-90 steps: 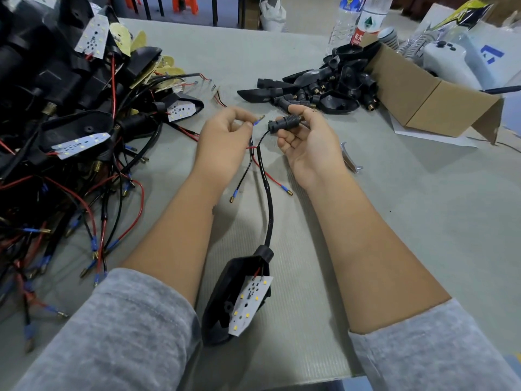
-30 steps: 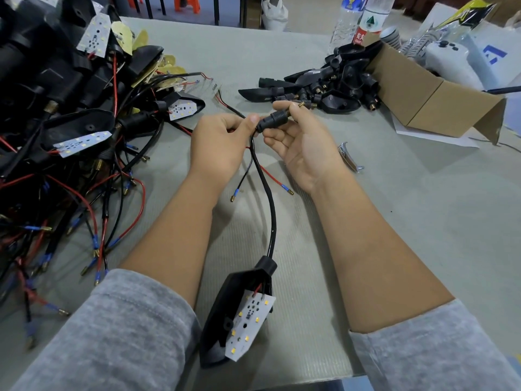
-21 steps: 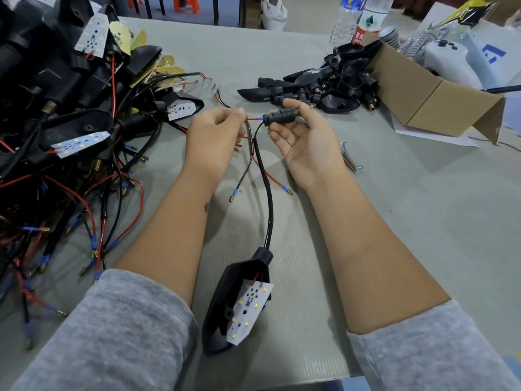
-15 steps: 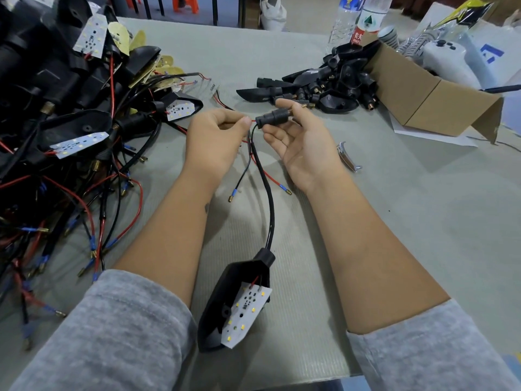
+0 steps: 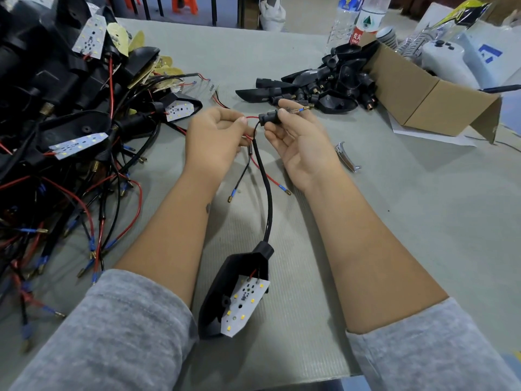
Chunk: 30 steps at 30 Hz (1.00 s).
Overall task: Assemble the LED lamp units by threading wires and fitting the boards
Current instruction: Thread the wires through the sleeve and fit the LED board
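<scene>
A black lamp housing (image 5: 222, 280) lies near the table's front edge with a white LED board (image 5: 244, 303) resting loosely in it. A black sleeved cable (image 5: 267, 198) runs from the housing up to my hands. My right hand (image 5: 301, 142) grips a black threaded stem (image 5: 269, 117) at the cable's top; a blue-tipped wire end (image 5: 304, 108) pokes out of its far side. My left hand (image 5: 214, 139) pinches a red wire (image 5: 251, 118) right at the stem's near opening. A black lead (image 5: 239, 179) and a red lead (image 5: 270, 179) hang loose below my hands.
A big tangle of wired lamp units (image 5: 64, 131) fills the left side. Several empty black housings and stems (image 5: 318, 86) lie heaped at the back, beside an open cardboard box (image 5: 423, 100). A metal clip (image 5: 346, 156) lies right of my right hand. Water bottles (image 5: 355, 21) stand behind.
The wire's blue-tipped end now sticks out of the stem's far side. My hands have stayed close together at the stem, and the housing has shifted slightly on the table.
</scene>
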Tool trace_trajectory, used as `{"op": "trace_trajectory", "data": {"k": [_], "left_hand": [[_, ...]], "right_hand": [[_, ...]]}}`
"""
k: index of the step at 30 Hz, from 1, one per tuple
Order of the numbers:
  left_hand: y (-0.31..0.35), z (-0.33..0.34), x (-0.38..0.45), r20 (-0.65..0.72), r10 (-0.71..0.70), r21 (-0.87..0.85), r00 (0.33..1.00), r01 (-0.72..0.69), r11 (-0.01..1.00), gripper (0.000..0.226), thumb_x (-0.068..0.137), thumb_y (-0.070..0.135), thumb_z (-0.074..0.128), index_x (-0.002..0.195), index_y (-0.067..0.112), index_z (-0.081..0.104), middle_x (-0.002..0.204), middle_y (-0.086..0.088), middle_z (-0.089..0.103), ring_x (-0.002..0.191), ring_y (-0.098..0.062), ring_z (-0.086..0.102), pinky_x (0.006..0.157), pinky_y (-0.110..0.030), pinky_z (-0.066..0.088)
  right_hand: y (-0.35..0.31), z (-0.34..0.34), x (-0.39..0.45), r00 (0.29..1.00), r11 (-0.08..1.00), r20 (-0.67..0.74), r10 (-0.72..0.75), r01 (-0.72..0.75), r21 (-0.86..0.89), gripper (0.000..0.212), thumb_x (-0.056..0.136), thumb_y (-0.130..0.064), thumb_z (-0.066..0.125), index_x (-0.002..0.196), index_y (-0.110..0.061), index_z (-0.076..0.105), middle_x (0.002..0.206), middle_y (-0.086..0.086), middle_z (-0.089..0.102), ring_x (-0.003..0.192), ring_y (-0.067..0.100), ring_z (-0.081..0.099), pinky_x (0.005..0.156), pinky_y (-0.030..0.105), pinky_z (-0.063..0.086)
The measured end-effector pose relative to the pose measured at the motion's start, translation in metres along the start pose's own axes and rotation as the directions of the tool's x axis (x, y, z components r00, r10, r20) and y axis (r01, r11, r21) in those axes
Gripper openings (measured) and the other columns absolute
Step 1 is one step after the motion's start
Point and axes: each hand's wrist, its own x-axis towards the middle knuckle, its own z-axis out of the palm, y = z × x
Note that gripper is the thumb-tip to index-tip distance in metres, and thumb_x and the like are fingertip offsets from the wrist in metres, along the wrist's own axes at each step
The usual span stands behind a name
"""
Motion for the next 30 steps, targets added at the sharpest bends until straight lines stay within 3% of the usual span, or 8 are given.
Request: {"op": "trace_trajectory", "data": {"k": [7,15,23,30], "left_hand": [[-0.0027,-0.0027,0.0011,-0.011,0.049,0.030,0.999,-0.049,0.998,0.015,0.089,0.007,0.065,0.078,0.019,0.067,0.076,0.000,0.070,0.066,-0.006,0.061,0.067,-0.018,0.050],[-0.0043,0.0002,-0.0008,0.027,0.082,0.099,0.996,-0.084,0.992,0.015,0.087,0.009,0.067,0.079,0.021,0.068,0.074,0.005,0.068,0.066,-0.001,0.059,0.068,-0.013,0.047],[-0.0002,0.0033,-0.0036,0.048,0.012,0.045,0.999,-0.014,0.999,0.011,0.086,0.011,0.070,0.091,0.015,0.062,0.078,-0.006,0.066,0.062,-0.012,0.057,0.060,-0.024,0.048],[0.0007,0.0021,-0.0051,0.049,0.020,0.009,0.999,-0.021,1.000,0.012,0.082,0.008,0.074,0.084,0.015,0.065,0.074,-0.006,0.066,0.058,-0.010,0.057,0.061,-0.022,0.050]], "right_hand": [[0.0019,0.0006,-0.0019,0.999,0.995,0.018,-0.041,0.043,-0.088,0.017,0.096,0.004,0.051,0.108,-0.008,0.057,0.082,0.008,0.056,0.069,0.016,0.061,0.074,0.024,0.056],[0.0016,0.0025,-0.0047,0.997,0.987,0.054,-0.048,0.056,-0.148,0.017,0.095,0.005,0.051,0.108,-0.007,0.055,0.080,0.011,0.057,0.068,0.015,0.059,0.072,0.023,0.056],[0.0021,0.0007,-0.0015,1.000,0.998,-0.002,-0.031,0.031,-0.053,0.013,0.096,0.001,0.053,0.099,-0.011,0.059,0.080,0.006,0.059,0.064,0.012,0.062,0.069,0.022,0.056],[0.0024,-0.0011,0.0013,0.999,1.000,-0.047,-0.020,0.021,0.018,0.011,0.095,-0.001,0.056,0.092,-0.011,0.060,0.079,0.006,0.062,0.060,0.010,0.063,0.062,0.021,0.055]]}}
